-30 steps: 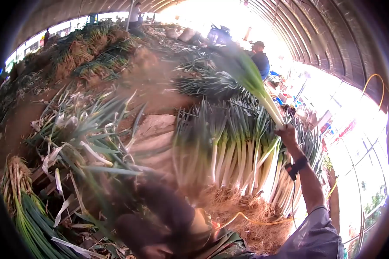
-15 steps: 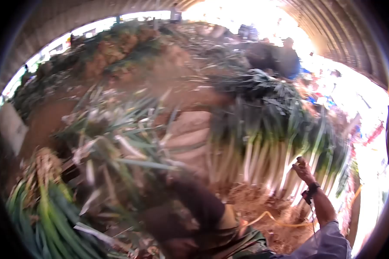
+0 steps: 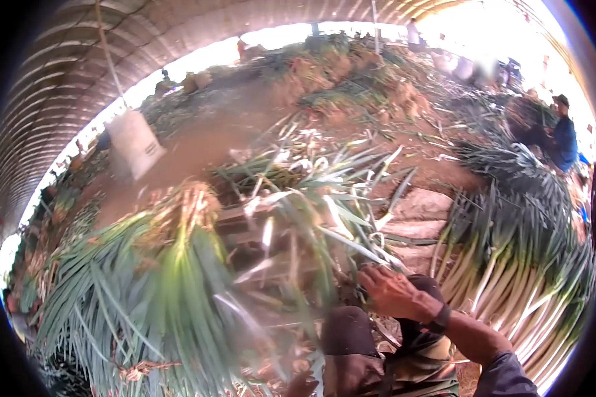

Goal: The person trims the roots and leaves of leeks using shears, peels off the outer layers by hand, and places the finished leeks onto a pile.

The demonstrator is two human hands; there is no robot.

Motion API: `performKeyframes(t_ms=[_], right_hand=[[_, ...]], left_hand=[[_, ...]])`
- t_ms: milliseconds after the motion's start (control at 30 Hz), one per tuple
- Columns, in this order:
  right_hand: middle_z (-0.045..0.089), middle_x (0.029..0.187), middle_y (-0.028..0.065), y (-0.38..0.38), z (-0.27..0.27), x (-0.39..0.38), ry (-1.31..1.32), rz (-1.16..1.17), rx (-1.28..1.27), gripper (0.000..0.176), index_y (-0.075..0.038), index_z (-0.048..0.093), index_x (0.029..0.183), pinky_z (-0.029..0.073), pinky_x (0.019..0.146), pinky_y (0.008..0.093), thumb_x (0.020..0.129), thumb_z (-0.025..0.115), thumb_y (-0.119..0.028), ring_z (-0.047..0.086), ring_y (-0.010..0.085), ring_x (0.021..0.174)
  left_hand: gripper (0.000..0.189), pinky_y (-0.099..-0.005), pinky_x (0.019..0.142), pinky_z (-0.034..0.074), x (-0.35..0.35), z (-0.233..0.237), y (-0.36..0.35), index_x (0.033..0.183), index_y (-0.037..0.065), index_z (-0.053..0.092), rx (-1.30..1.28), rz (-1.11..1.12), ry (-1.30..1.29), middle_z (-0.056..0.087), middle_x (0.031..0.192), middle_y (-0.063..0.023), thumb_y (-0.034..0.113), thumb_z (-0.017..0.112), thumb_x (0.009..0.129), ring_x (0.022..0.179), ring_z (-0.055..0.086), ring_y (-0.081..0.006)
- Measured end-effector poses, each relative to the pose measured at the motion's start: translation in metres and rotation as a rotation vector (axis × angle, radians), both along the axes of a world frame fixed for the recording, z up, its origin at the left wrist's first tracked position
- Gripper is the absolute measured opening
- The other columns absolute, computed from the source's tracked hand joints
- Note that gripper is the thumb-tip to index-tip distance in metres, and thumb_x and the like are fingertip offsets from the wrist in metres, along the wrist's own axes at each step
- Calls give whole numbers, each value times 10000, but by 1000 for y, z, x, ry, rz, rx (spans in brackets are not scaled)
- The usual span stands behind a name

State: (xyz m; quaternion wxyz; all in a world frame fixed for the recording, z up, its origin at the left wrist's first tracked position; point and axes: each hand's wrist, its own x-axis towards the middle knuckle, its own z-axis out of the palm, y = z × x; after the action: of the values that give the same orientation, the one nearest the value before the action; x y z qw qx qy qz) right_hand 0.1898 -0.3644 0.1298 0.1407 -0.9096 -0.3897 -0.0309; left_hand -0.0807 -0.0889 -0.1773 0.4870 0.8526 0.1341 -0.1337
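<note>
Curling near your knees [image 3: 349, 332] and loose leaves [image 3: 336, 215], your right hand [image 3: 396, 293] hides whether it grips anything; your left hand [image 3: 302, 384] is too dim to tell. Green onions [image 3: 510, 271] lie to your right.

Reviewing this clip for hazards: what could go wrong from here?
The right hand is close to loose leaves, which might snag on it. The row of white-stalked onions appears beside the right forearm in this view, so an outward swing could perhaps disturb it.
</note>
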Motion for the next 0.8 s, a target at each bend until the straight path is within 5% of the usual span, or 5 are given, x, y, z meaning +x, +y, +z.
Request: performKeyframes(t_ms=[267,400,533,600,800], right_hand=[[563,1244,259,21,-96,17,152,-141,-279,725,71,403,1385,509,863,522,780,677,-219,577,421,1150],[591,1128,284,25,-135,0,-22,-193,-250,790,182,404,1371,539,728,455,760,657,-250,626,370,1001],[541,812,154,4,-162,-9,-408,-125,-207,730,161,476,1290,475,521,359,760,667,-304,601,270,717],[577,806,203,13,-158,-8,67,-312,-114,617,19,478,1174,496,545,447,698,756,-257,622,378,698],[633,883,238,16,-125,37,265,-52,-4,497,22,503,1118,515,638,503,758,741,-226,656,418,768]], left_hand=[[714,-425,827,562,42,30,-7,1450,47,454,56,58,-381,652,1224,-173,108,798,828,1159,615,-289],[535,-417,707,548,105,36,-2,1287,9,485,252,223,-390,658,1084,-197,155,773,861,827,656,-294],[495,-412,694,544,193,18,-2,1264,12,511,485,126,-268,662,1057,-181,174,757,865,836,658,-278],[476,-409,688,542,221,17,-4,1253,14,525,569,91,-172,663,1043,-173,183,749,868,841,658,-270],[425,-402,669,537,253,8,14,1218,19,564,619,12,16,669,1003,-149,210,724,875,856,660,-247]])
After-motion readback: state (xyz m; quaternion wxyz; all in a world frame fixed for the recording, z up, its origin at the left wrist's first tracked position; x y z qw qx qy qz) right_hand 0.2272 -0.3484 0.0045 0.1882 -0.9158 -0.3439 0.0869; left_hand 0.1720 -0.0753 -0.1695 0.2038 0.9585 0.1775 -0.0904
